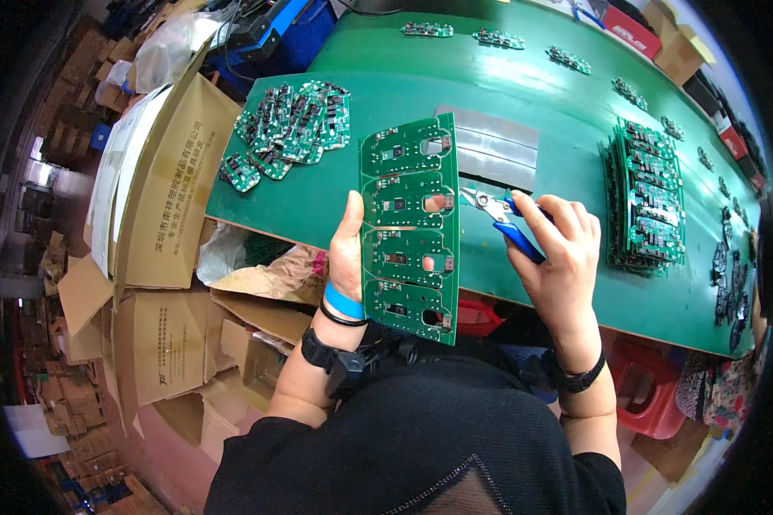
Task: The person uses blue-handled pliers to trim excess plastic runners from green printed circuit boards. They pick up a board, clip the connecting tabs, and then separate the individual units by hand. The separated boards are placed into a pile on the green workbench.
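My left hand (pixel 348 249) grips a green circuit board panel (pixel 408 223) by its left edge and holds it upright above the table's front edge. Several joined boards make up the panel, and fingers show through its cut-outs from behind. In my right hand (pixel 563 245) is a pair of blue-handled cutting pliers (pixel 500 210), jaws pointing at the panel's right edge. Whether the jaws touch the panel I cannot tell. Beyond the panel, a grey metal plate (pixel 498 146) with slots lies on the green table (pixel 386 77).
A heap of separate circuit boards (pixel 292 124) lies at the table's left. To the right stands a stack of board panels (pixel 648 197). Single boards (pixel 567 58) run along the far side. Open cardboard boxes (pixel 167 189) stand left of the table, and a red stool (pixel 648 390) is below right.
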The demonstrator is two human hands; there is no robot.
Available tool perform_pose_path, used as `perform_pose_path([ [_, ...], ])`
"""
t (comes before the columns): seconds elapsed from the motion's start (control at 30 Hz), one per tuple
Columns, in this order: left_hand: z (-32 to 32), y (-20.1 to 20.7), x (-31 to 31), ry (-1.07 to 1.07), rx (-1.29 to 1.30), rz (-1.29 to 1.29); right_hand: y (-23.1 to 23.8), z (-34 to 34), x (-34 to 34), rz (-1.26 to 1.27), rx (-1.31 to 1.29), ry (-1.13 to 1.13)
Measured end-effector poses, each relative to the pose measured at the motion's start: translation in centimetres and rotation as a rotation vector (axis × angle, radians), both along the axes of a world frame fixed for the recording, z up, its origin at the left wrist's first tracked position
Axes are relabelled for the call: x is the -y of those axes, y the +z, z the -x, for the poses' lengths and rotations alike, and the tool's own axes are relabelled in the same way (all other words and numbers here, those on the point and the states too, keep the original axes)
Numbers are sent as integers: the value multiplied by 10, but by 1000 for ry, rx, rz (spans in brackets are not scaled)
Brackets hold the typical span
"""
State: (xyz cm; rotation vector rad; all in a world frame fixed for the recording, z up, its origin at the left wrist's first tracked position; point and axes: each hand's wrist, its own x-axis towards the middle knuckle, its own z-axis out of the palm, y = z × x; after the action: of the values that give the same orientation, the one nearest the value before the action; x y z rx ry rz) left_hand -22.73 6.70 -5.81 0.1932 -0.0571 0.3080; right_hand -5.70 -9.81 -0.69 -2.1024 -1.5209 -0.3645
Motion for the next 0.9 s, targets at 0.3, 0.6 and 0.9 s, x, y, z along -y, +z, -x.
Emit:
perform_pose_path([
  [0.3,-2,11,0,43,-68,-20,3,0,2,-40,-5,-37],
  [0.6,-10,31,0,123,-335,-265,17,17,7,94,-37,144],
  [0.9,-15,34,2,216,-382,-438,18,25,2,125,9,142],
])
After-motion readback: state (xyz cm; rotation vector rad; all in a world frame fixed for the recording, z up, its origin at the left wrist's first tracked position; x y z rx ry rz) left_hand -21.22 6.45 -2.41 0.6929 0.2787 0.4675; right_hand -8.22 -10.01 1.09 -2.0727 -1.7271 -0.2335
